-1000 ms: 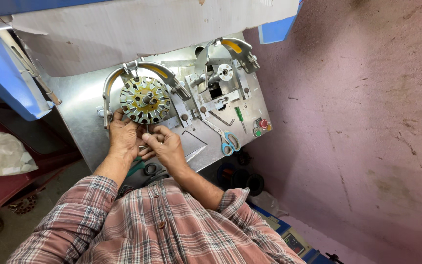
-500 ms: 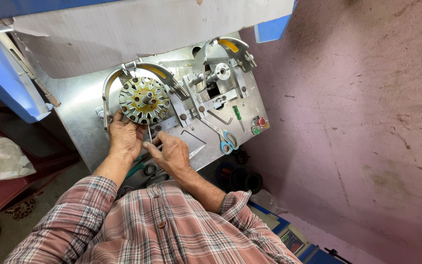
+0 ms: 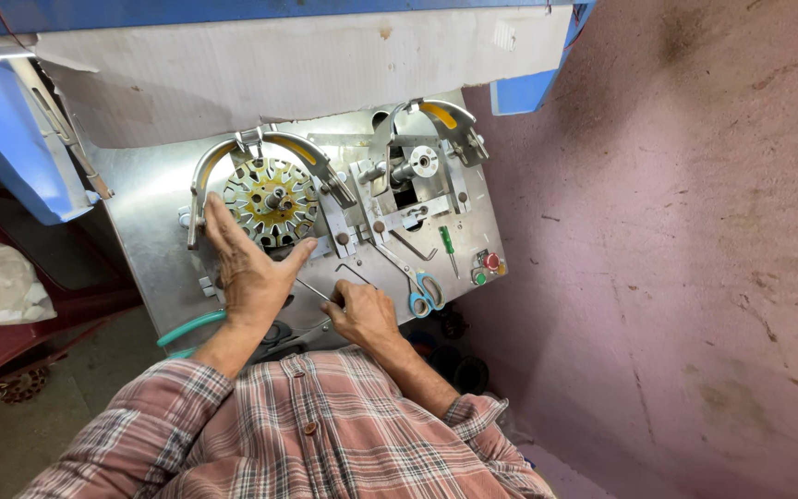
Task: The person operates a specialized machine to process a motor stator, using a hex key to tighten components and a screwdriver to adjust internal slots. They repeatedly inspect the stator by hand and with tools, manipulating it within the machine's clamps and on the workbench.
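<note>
Above the open left hand (image 3: 249,268) sits the slotted stator (image 3: 271,200); beside it, the right hand (image 3: 360,312) grips a thin rod (image 3: 312,290).

There were two hands (image 3: 249,273), one slotted stator core (image 3: 272,200), one pair of scissors (image 3: 415,283), one screwdriver (image 3: 450,248).
</note>
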